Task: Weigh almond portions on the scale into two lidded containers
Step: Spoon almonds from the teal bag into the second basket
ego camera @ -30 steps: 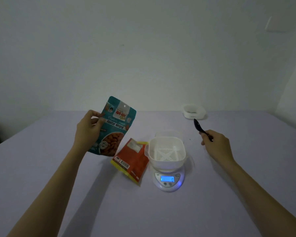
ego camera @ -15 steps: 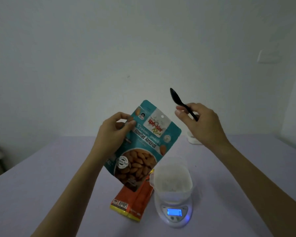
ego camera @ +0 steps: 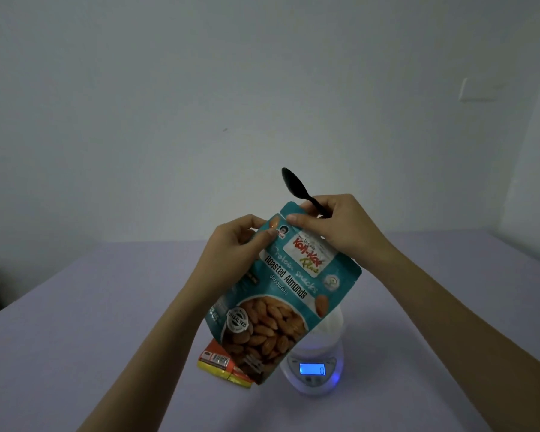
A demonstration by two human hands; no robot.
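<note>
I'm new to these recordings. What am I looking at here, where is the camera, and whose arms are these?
There is no machine here: the two bare arms belong to a person. The single picture comes from a wide-angle camera worn on their head, looking forward and down. The left hand holds a teal pouch of roasted almonds near its top left, raised above the lilac table. The right hand grips a black plastic spoon, bowl up, while its fingertips pinch the pouch's top edge. On the table stands a white digital scale with a lit blue display. A white container sits on it, mostly hidden by the pouch. An orange and yellow packet lies beside the scale.
</note>
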